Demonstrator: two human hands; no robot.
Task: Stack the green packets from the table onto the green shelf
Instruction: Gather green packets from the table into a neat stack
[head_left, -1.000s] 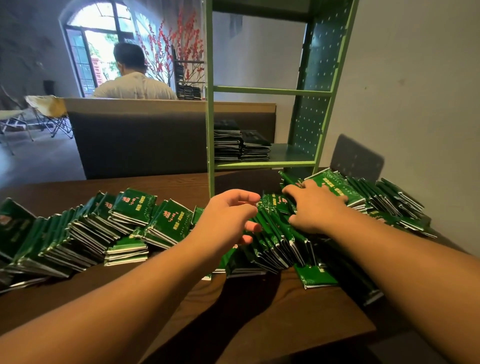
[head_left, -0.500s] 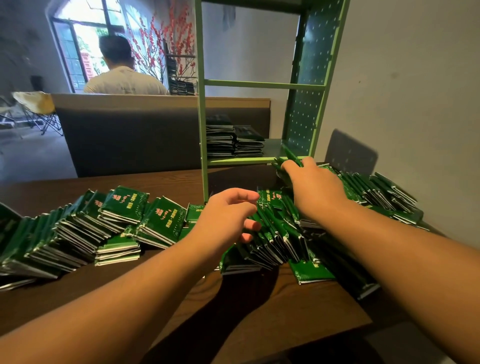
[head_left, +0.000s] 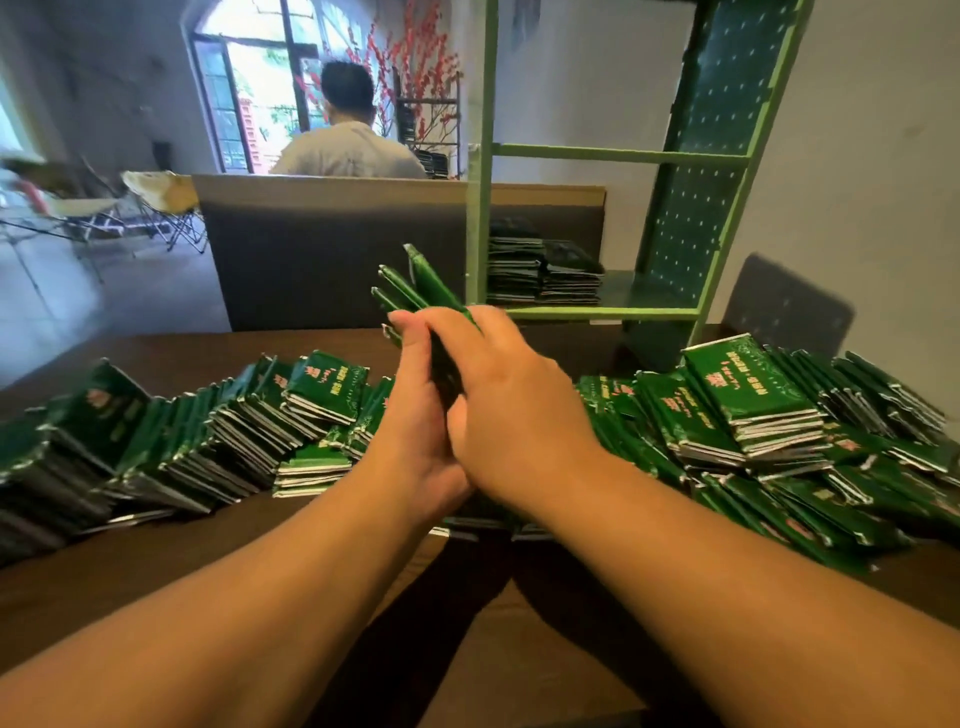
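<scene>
Now: a bunch of green packets (head_left: 423, 291) held up edge-on between both hands, above the tabletop (head_left: 519, 665).
Left hand (head_left: 415, 415) and right hand (head_left: 511, 410) pressed together palm to palm around the bunch; left thumb and right fingers (head_left: 467, 325) curled over the packets, grasping them, with the top ends fanning out past the fingertips. Bunch sits just left of the green shelf (head_left: 602, 313), not touching it. Two dark stacks (head_left: 540, 270) already lie on the lowest shelf board, side by side. Below the hands, toppled rows of loose packets (head_left: 748, 405) spread across the tabletop on both sides, some leaning, some flat. Behind the tabletop, a brown partition (head_left: 332, 249); beyond it, a person (head_left: 348, 140) seated, back turned, near a window (head_left: 260, 83).
</scene>
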